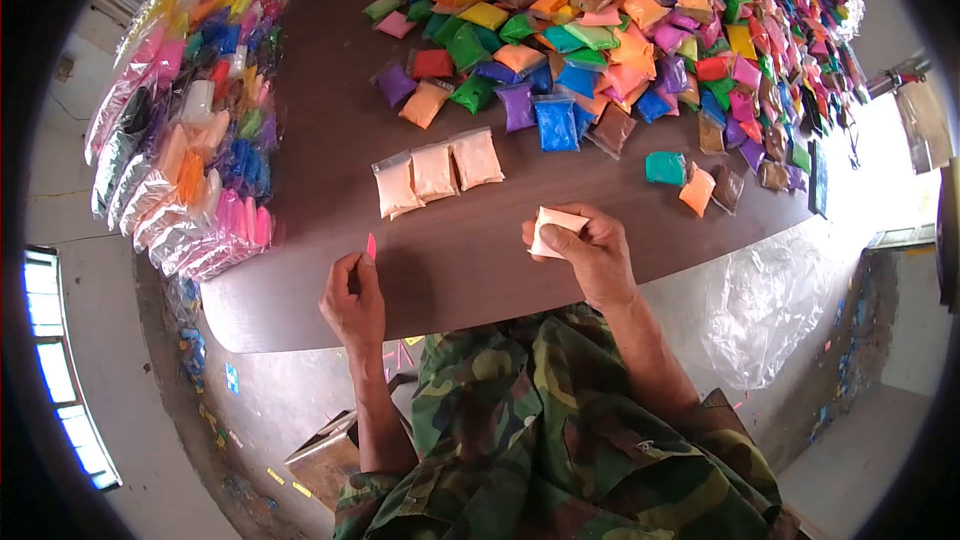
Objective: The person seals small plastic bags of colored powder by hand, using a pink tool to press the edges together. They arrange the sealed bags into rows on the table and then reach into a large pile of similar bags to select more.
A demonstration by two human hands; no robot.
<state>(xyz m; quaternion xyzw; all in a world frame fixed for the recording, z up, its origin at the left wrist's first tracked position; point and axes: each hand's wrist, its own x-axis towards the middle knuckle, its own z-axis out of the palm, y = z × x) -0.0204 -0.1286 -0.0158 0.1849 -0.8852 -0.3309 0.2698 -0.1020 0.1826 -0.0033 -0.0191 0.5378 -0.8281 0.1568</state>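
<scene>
My right hand [598,255] is closed around a small pale peach packet [556,230], thumb across its face, above the table's front part. Between the thumb and fingers of my left hand [353,298], a thin pink strip [371,245] points upward; I cannot make out its exact kind. Beyond both hands, three pale peach packets [433,172] lie side by side on the brown table [330,120], their edges overlapping. They resemble the packet in my right hand.
A large heap of colourful packets [560,40] covers the table's far side. Bundled clear bags of packets [190,160] line the left edge. Several loose packets [697,188] lie at the right. Clear plastic sheeting [770,310] hangs beyond the table's right front edge.
</scene>
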